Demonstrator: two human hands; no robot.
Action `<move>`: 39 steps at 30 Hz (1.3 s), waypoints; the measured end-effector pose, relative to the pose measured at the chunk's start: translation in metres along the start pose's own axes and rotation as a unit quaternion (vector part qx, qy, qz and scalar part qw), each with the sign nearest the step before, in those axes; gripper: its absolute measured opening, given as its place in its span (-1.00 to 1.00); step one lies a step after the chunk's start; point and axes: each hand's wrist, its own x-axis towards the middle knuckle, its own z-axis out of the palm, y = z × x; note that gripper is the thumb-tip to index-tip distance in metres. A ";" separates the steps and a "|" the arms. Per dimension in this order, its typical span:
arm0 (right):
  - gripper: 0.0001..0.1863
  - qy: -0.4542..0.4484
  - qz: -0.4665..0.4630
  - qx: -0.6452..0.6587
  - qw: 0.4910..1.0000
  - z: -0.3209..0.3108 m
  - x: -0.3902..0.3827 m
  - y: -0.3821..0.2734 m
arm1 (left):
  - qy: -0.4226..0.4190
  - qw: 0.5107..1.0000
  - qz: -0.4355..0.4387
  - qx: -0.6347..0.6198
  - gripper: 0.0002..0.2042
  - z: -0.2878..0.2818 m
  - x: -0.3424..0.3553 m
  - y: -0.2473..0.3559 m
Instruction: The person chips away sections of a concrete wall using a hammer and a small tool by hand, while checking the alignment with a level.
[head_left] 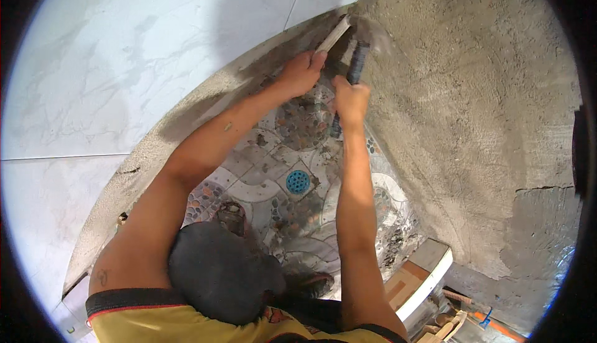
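Note:
My left hand (300, 74) is closed around a pale, narrow flat bar (336, 36). The bar's far end meets the corner where the tiled wall and the rough plastered wall come together; whether it is wood or metal I cannot make out. Close beside it on the right, my right hand (352, 102) grips a dark tool with a black wrapped, rod-like handle (357, 63). The handle shows above and below the fist, standing apart from the bar. My fingers hide the tool's middle, and its kind is unclear.
Pebble-patterned floor tiles (301, 125) surround a round blue drain cover (298, 182). White marbled tiles (124, 63) cover the left wall; rough grey-brown plaster (472, 94) covers the right. A white-edged ledge (429, 281) stands at lower right, near wood scraps (444, 329).

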 end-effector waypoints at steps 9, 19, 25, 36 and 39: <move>-0.65 -0.031 0.011 -0.059 0.998 -0.004 -0.017 -0.008 | 0.053 0.997 0.045 0.015 -0.54 -0.006 -0.002 -0.033; -0.70 -0.013 0.158 0.148 0.976 -0.046 -0.165 0.033 | -0.003 0.993 0.100 0.057 -0.52 -0.003 -0.025 -0.035; -0.77 -0.041 0.191 0.188 0.963 -0.029 -0.197 0.034 | -0.023 0.992 -0.104 0.066 -0.50 -0.013 -0.034 -0.112; -0.66 -0.141 0.167 0.364 0.906 -0.058 -0.183 0.029 | -0.114 0.937 -0.330 -0.026 -0.45 -0.062 -0.063 -0.025; -0.53 -0.121 0.131 0.328 0.928 -0.081 -0.168 0.041 | -0.088 0.950 -0.297 0.025 -0.41 -0.053 -0.089 0.019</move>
